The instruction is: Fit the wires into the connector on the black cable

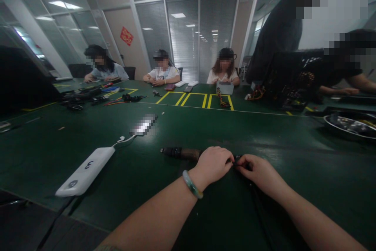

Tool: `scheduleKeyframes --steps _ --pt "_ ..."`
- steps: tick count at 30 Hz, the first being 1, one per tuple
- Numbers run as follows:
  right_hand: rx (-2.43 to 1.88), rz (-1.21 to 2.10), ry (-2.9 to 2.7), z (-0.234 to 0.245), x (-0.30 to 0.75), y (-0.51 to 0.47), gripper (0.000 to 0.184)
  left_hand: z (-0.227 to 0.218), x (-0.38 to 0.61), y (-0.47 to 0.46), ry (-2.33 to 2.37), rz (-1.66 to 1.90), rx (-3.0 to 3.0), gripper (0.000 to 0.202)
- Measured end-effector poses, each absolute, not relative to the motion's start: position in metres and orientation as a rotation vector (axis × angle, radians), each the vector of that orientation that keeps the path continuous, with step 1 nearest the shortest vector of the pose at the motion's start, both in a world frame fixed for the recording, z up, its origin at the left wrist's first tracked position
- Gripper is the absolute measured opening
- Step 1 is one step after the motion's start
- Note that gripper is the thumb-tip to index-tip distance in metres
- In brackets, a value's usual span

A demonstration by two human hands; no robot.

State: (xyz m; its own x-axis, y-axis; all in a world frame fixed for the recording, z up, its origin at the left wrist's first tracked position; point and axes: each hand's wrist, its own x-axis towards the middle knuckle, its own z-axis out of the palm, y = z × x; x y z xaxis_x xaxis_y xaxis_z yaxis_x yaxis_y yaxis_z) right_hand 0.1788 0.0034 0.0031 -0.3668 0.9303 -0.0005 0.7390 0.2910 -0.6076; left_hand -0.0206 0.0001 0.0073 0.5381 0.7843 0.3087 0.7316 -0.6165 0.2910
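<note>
My left hand (214,163), with a pale green bangle on the wrist, is closed in a fist over a dark rod-like tool (179,152) that lies on the green table (264,137) and sticks out to the left. My right hand (260,172) meets it fingertip to fingertip, pinching a small dark part (236,159) between them. A black cable (258,200) runs from under my right hand toward me. What exactly the fingers pinch is too dark to name.
A white power bank (85,170) with a white cord lies at the left, leading to a blurred phone (143,125). Three people sit at the far side among cables and tools (88,96). Another person leans over at the right beside a round tray (349,125).
</note>
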Motion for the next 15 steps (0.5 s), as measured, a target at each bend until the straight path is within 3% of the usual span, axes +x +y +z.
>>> scheduleKeyframes --steps 15 --pt "-1.473 0.666 -2.152 -0.0009 0.177 0.0041 0.014 0.0077 -0.0181 0.0001 1.346 0.637 2.634 0.013"
